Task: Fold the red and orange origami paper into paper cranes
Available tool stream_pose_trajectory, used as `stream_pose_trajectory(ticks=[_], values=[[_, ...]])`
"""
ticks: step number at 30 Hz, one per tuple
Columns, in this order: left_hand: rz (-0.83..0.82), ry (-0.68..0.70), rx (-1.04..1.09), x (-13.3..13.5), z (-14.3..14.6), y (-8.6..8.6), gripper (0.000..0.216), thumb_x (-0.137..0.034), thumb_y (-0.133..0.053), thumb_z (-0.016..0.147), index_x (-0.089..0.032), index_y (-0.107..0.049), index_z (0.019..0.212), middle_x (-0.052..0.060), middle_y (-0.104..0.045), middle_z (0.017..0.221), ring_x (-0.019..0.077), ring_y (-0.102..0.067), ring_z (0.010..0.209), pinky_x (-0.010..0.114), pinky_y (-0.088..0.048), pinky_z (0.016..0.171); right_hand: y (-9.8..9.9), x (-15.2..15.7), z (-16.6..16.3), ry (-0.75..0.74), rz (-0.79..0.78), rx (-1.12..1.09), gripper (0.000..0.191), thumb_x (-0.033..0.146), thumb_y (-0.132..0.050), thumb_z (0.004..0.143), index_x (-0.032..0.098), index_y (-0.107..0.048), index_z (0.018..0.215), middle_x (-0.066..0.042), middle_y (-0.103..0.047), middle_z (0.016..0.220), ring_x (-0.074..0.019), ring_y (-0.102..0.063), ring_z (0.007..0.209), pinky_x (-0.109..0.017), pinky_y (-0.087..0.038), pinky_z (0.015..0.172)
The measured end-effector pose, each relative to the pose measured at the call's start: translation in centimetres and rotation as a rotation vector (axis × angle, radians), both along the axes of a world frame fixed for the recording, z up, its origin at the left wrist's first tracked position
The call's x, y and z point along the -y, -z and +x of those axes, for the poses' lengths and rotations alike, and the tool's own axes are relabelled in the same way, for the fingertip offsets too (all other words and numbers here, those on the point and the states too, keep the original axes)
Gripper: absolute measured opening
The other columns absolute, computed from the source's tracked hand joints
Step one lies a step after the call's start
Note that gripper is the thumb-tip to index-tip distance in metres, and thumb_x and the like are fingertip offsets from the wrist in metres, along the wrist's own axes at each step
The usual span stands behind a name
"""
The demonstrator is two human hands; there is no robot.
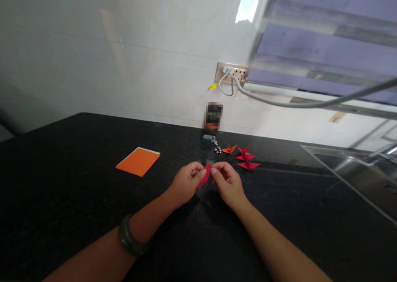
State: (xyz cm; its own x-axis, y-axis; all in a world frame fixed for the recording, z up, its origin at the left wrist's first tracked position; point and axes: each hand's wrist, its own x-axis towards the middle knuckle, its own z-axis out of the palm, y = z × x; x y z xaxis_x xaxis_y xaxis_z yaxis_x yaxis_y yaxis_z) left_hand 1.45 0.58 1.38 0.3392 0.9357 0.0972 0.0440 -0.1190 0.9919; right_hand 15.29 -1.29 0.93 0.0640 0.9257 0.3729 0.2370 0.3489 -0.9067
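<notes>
A small piece of folded red paper (205, 176) is held up over the dark counter, between my two hands. My left hand (187, 183) pinches it between thumb and fingers. My right hand (229, 186) is closed too, its thumb and index fingertips pinched at the paper's right edge. Beyond my right hand sit several folded paper cranes: an orange crane (229, 149) and a group of red cranes (248, 165) lined up one behind another. To the left lies a stack of square orange paper (138, 163), with a pale sheet showing at its back edge.
A blurred-out dark object (213, 117) leans at the wall, with a beaded strap (217, 146) in front of it. A metal sink (356, 170) is set into the counter at right. A grey cable (279, 104) runs from the wall socket (231, 73) to the right.
</notes>
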Motion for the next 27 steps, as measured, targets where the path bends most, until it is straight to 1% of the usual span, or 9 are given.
stream_pose_trajectory(ticks=[2,6,11,17,22,27], values=[[0.025,0.017,-0.03,0.1,0.07,-0.14,0.022,-0.037,-0.052,0.074,-0.015,-0.051,0.07,-0.004,-0.049,0.055,0.0078,-0.044,0.048,0.019,-0.034,0.046,0.06,-0.06,0.04,-0.026,-0.007,-0.061,0.013,0.03,-0.054,0.076,0.018,-0.053,0.079,0.002,-0.052,0.065,-0.01,-0.047,0.055,-0.022,-0.039,0.051],[0.064,0.04,-0.09,0.21,0.15,-0.29,0.021,-0.034,-0.052,0.073,-0.014,-0.053,0.069,-0.004,-0.049,0.055,0.0076,-0.043,0.049,0.019,-0.033,0.047,0.29,-0.05,0.0,-0.098,-0.027,-0.019,0.013,0.03,-0.055,0.075,0.017,-0.054,0.074,0.001,-0.053,0.062,-0.0108,-0.049,0.056,-0.023,-0.04,0.054],[0.101,0.031,-0.127,-0.01,0.01,0.06,0.022,-0.035,-0.05,0.075,-0.015,-0.053,0.07,-0.003,-0.05,0.057,0.0085,-0.045,0.051,0.02,-0.034,0.048,0.05,-0.14,-0.09,-0.041,-0.035,-0.031,0.014,0.03,-0.054,0.075,0.017,-0.054,0.071,0.003,-0.05,0.059,-0.0098,-0.045,0.053,-0.022,-0.037,0.051],[0.119,-0.004,-0.164,0.0,-0.03,0.01,0.023,-0.037,-0.049,0.075,-0.015,-0.053,0.07,-0.003,-0.051,0.056,0.0091,-0.045,0.05,0.02,-0.033,0.048,0.13,-0.28,-0.11,0.03,-0.073,-0.081,0.016,0.031,-0.059,0.071,0.017,-0.051,0.069,0.004,-0.048,0.057,-0.0088,-0.042,0.05,-0.021,-0.034,0.048],[0.11,-0.015,-0.206,-0.02,0.08,0.13,0.024,-0.038,-0.049,0.075,-0.015,-0.052,0.069,-0.003,-0.051,0.055,0.0093,-0.045,0.049,0.02,-0.032,0.046,0.17,-0.28,-0.12,0.035,-0.065,-0.063,0.017,0.031,-0.058,0.072,0.017,-0.05,0.067,0.004,-0.047,0.056,-0.0089,-0.041,0.05,-0.021,-0.034,0.048],[0.167,0.025,-0.205,-0.19,-0.02,0.39,0.023,-0.036,-0.048,0.077,-0.015,-0.056,0.075,-0.002,-0.053,0.059,0.0096,-0.046,0.053,0.021,-0.035,0.05,-0.28,-0.14,-0.25,-0.003,-0.06,-0.081,0.018,0.033,-0.057,0.072,0.017,-0.05,0.067,0.004,-0.047,0.055,-0.0085,-0.042,0.049,-0.021,-0.034,0.048]])
